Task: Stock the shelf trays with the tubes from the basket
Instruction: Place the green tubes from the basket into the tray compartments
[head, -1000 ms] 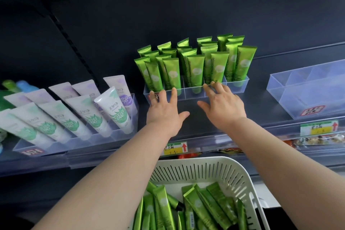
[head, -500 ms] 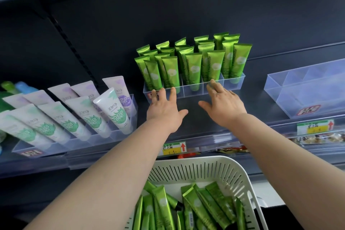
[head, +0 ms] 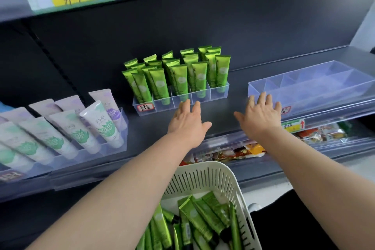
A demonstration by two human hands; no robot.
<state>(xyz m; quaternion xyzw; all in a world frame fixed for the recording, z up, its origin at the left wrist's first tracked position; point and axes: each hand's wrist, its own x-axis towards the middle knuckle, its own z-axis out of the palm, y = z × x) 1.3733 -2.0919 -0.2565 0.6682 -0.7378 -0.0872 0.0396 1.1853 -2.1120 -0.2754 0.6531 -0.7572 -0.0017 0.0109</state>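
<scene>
- Two bare hands were stretched out over the dark shelf (head: pixel 223 111), palms down, neither one gripping anything.
- The left hand (head: pixel 187 123) had its fingers (head: pixel 185 106) straight and slightly apart, with the tips at the front wall of the filled tray (head: pixel 158 108). Whether they touched it could not be told.
- The right hand (head: pixel 260 116) had its fingers (head: pixel 261 99) spread, the tips at the front left corner of the divided tray (head: pixel 324 95). That tray stood well apart, to the right of the filled one.
- Standing tubes (head: pixel 178 79), green, were packed upright in rows in the filled tray.
- Loose tubes (head: pixel 198 219), also green, lay heaped in the white slotted basket (head: pixel 203 170) below the forearms.
- Pale tubes (head: pixel 101 122) leaned in a third tray (head: pixel 110 148) at the left of the shelf.
</scene>
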